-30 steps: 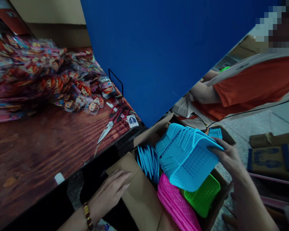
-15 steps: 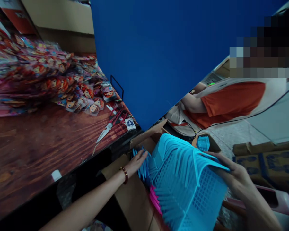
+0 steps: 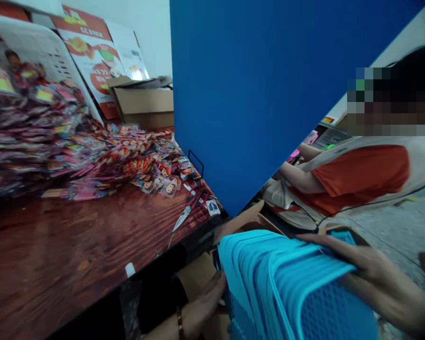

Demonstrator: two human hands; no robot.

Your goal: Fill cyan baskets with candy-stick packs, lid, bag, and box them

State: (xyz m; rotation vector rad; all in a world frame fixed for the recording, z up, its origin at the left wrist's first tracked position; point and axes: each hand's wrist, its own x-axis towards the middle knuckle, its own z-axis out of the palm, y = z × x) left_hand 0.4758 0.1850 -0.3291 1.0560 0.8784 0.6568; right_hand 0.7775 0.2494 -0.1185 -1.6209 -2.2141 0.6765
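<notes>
A nested stack of light-blue plastic baskets with mesh walls fills the lower right, tilted over an open cardboard box. My right hand is closed over the rims on the stack's right side, its thumb side hidden beneath. My left hand, with a beaded bracelet at the wrist, presses against the stack's left side; its fingertips are partly hidden there. Behind the stack, a cardboard flap of the box sticks up.
A brown wooden table on the left bears a heap of packaged goods, scissors and a small card box. A tall blue panel stands ahead. Another person in an orange-and-white top sits at the right.
My left hand has come from the darker blue pieces in the box to the stack's left side. The stack is turned more rim-up, with my right hand still on it. The view has shifted.
</notes>
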